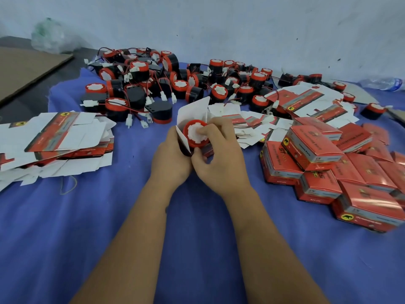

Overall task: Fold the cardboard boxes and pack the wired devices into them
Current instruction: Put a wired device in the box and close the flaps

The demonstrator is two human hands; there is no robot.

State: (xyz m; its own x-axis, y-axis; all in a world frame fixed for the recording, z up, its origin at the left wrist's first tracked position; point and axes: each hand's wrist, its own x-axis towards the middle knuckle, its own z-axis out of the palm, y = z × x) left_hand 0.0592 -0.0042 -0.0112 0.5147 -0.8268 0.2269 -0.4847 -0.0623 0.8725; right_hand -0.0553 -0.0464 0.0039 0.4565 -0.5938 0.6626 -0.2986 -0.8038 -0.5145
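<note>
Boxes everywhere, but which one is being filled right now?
The open box between the hands, at the cloth's middle. Its white flaps stand up, and a red device sits in its mouth. The boxes at right are closed; those at left lie flat.

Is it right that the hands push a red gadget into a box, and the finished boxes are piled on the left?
Not quite. The head view shows the finished boxes piled on the right. The left hand and right hand do push a red gadget into a box.

open box (192,113): flaps up, mid-cloth | red-rimmed device (195,133): in its mouth | folded boxes (328,163): heaped right
</note>
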